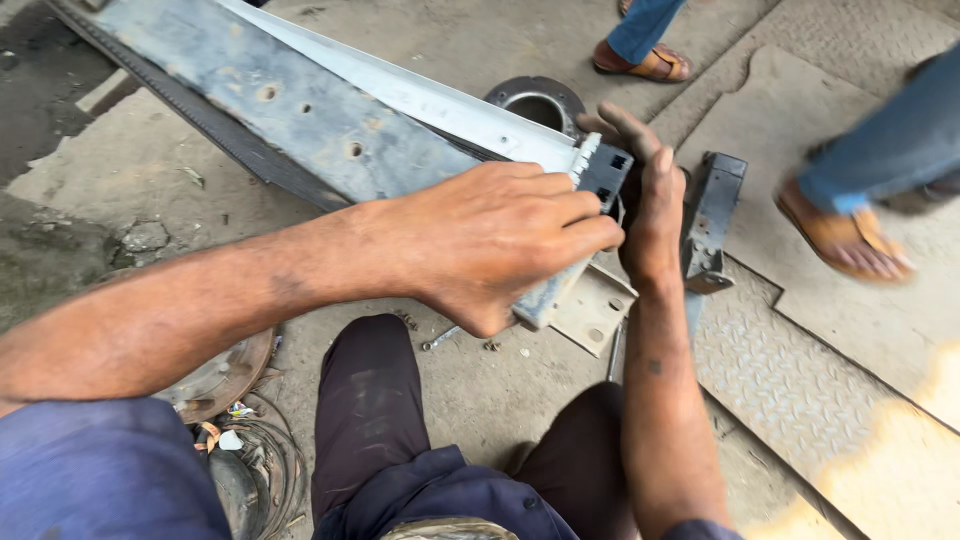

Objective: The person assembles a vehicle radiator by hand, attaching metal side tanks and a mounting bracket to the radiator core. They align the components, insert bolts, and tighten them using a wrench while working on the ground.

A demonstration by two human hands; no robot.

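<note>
A long grey metal beam [300, 110] with bolt holes runs from the upper left down to the middle. At its near end sits a small black block [607, 175] with square holes. My left hand [490, 240] is wrapped over the beam's end, fingers pressed against the block. My right hand [648, 205] cups the block from the far side, fingers spread upward. A flat metal plate [592, 315] with holes lies under the beam's end. My knees in dark trousers are below.
A black metal bracket [712, 215] stands right of my hands. A metal ring [538, 100] lies behind the beam. Checker-plate sheets [790, 370] cover the floor at right. Other people's sandalled feet [845, 235] stand nearby. A rusty disc [215, 380] and cables lie at lower left.
</note>
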